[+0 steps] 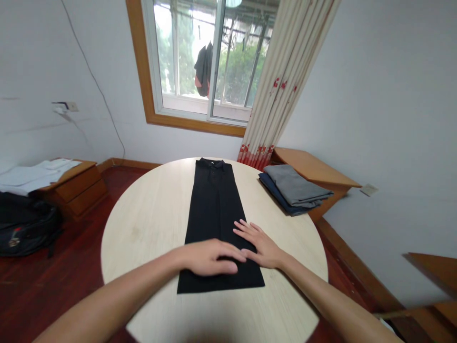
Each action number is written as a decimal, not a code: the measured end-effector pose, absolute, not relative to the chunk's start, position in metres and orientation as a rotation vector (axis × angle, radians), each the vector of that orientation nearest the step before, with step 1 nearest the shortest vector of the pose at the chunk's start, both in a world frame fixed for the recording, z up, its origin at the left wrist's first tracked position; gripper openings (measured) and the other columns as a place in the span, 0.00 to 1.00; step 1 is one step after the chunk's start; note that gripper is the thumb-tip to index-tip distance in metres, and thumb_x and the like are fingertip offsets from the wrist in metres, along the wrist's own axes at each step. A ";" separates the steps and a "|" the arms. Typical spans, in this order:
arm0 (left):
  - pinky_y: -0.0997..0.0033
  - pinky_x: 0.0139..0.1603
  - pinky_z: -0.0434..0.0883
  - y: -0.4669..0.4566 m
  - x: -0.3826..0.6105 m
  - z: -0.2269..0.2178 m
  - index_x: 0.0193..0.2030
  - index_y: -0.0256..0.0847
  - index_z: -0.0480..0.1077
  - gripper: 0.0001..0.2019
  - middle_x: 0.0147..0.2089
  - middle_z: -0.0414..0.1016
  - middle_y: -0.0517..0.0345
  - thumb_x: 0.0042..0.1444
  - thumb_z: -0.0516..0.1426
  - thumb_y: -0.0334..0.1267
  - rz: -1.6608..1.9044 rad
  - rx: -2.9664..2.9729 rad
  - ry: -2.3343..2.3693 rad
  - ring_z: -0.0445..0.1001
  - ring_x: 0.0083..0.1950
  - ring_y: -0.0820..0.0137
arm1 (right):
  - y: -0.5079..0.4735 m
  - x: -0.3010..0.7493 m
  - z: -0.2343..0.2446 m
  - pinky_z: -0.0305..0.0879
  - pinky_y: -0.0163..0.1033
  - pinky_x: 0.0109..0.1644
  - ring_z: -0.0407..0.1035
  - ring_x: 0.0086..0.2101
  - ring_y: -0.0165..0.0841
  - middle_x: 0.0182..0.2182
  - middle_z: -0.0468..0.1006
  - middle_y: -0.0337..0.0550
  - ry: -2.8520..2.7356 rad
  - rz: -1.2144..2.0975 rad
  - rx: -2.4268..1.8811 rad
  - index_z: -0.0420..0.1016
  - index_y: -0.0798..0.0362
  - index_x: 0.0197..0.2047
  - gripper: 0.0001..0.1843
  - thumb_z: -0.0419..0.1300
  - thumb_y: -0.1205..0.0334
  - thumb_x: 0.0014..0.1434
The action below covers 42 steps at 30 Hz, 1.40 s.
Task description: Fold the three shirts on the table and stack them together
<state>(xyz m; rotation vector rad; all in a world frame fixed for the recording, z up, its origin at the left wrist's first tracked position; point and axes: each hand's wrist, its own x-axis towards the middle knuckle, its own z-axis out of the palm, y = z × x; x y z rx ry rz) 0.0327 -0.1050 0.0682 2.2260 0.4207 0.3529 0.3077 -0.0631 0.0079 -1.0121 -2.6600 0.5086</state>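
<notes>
A black collared shirt (214,205) lies folded into a long narrow strip on the round pale table (150,214), its collar at the far end. Across its near part rests my left hand (212,257), open and turned sideways, thumb apart from the fingers. My right hand (259,245) lies flat and open on the shirt's right edge, fingers spread. The fingertips of my left hand come close to my right thumb; whether they touch, I cannot tell. Neither hand grips the cloth.
At the table's right edge sits a stack of folded clothes (296,188), grey over dark blue. Behind it stands a wooden cabinet (314,166) beside a long curtain (274,95). A small drawer unit (80,188) with papers and a black backpack (26,226) are on the left.
</notes>
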 end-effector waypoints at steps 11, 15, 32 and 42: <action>0.52 0.71 0.57 -0.075 -0.066 0.041 0.60 0.42 0.73 0.26 0.69 0.65 0.52 0.54 0.53 0.26 0.317 2.423 1.181 0.60 0.71 0.61 | -0.028 0.334 -0.009 0.48 0.64 0.69 0.53 0.67 0.49 0.66 0.64 0.50 -2.357 0.487 -1.201 0.74 0.46 0.61 0.24 0.52 0.52 0.65; 0.46 0.70 0.57 -0.087 -0.061 0.038 0.59 0.48 0.73 0.28 0.69 0.64 0.54 0.50 0.58 0.27 0.316 2.418 1.019 0.60 0.71 0.57 | -0.043 0.328 0.005 0.45 0.64 0.70 0.47 0.69 0.50 0.69 0.59 0.49 -2.443 0.633 -1.072 0.78 0.45 0.57 0.22 0.56 0.50 0.63; 0.59 0.49 0.74 -0.120 -0.054 0.139 0.42 0.43 0.82 0.11 0.40 0.84 0.55 0.57 0.59 0.39 0.397 1.980 0.693 0.80 0.43 0.59 | -0.106 0.305 0.121 0.71 0.42 0.45 0.76 0.38 0.37 0.36 0.83 0.48 -2.369 1.218 -0.711 0.83 0.49 0.39 0.15 0.58 0.49 0.64; 0.75 0.30 0.66 0.047 -0.043 0.088 0.41 0.34 0.73 0.17 0.35 0.77 0.52 0.56 0.63 0.48 1.047 1.200 1.479 0.72 0.29 0.72 | 0.059 0.276 0.084 0.67 0.33 0.27 0.69 0.26 0.29 0.31 0.75 0.44 -1.341 1.360 -1.421 0.67 0.52 0.38 0.16 0.57 0.46 0.63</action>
